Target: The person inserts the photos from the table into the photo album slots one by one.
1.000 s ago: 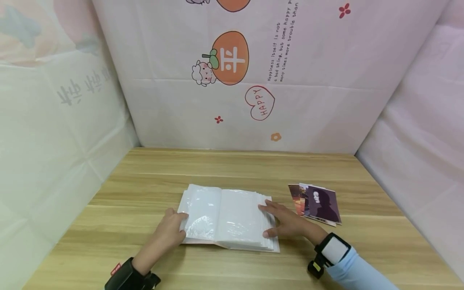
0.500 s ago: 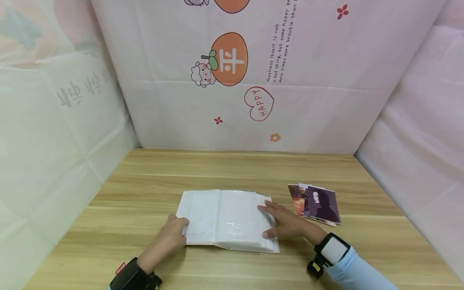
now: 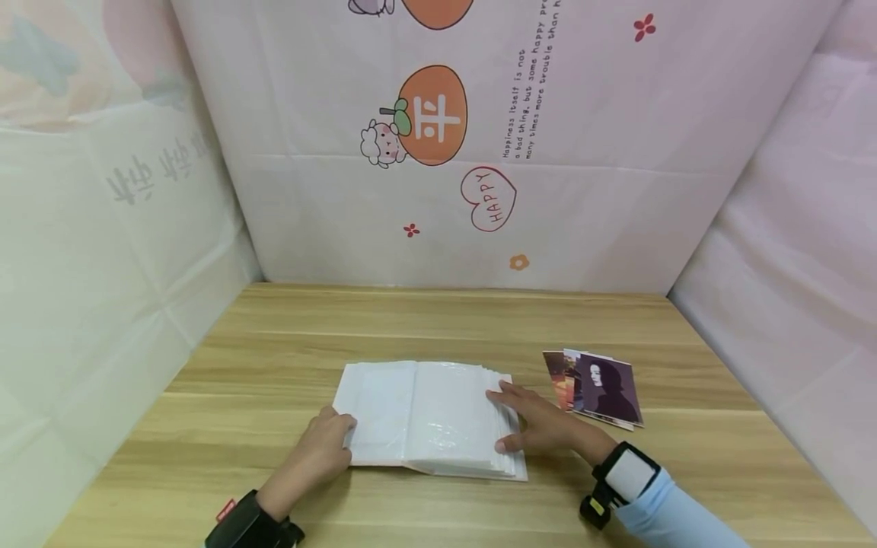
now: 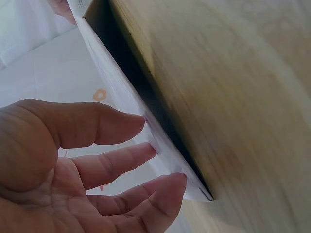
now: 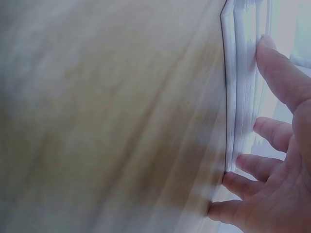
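A white photo album (image 3: 445,411) with clear plastic pockets lies spread on the wooden table, the thicker stack of leaves on its right half. At its left edge my left hand (image 3: 322,445) rests its thumb and fingertips on the cover; in the left wrist view that cover edge stands a little off the table, over a dark gap. Spread fingers of my right hand (image 3: 541,421) touch the right-hand leaves. In the right wrist view, its thumb (image 5: 279,68) lies against the page edges. Both pages facing up show no picture.
A small fanned stack of photo cards (image 3: 608,388), a dark portrait on top, lies right of the album, just beyond my right hand. Printed white cloth (image 3: 308,213) hangs behind the table and along both sides.
The left leaf, earlier raised and glossy, now lies flat on the left cover. My left hand has shifted slightly at the left edge. The right hand and cards stay put.
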Action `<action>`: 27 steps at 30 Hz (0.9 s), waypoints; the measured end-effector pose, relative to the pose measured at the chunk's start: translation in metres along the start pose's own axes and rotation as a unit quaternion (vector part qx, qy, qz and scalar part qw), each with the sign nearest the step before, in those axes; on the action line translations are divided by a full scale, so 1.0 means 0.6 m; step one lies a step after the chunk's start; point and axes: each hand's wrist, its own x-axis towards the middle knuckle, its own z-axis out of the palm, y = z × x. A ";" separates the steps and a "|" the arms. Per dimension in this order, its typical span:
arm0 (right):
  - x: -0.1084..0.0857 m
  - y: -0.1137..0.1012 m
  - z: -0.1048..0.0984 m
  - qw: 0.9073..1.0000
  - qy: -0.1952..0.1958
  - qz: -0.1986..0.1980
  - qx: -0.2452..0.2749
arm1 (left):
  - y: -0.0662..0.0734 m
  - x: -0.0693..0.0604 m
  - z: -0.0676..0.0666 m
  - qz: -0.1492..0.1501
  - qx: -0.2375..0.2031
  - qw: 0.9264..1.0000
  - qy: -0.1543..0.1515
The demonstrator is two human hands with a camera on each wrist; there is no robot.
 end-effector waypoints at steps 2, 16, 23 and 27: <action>0.000 -0.001 -0.001 1.000 0.001 -0.001 -0.001 | -0.001 0.001 0.000 0.005 0.004 1.000 0.000; 0.000 0.009 -0.024 0.998 0.028 -0.024 -0.054 | -0.008 0.003 0.004 0.004 0.007 1.000 0.001; -0.014 0.043 -0.074 0.993 0.067 0.009 -0.093 | -0.008 0.004 0.004 0.007 0.008 1.000 0.001; -0.027 0.076 -0.098 0.991 0.086 0.028 -0.097 | -0.007 0.004 0.002 0.006 0.010 1.000 -0.002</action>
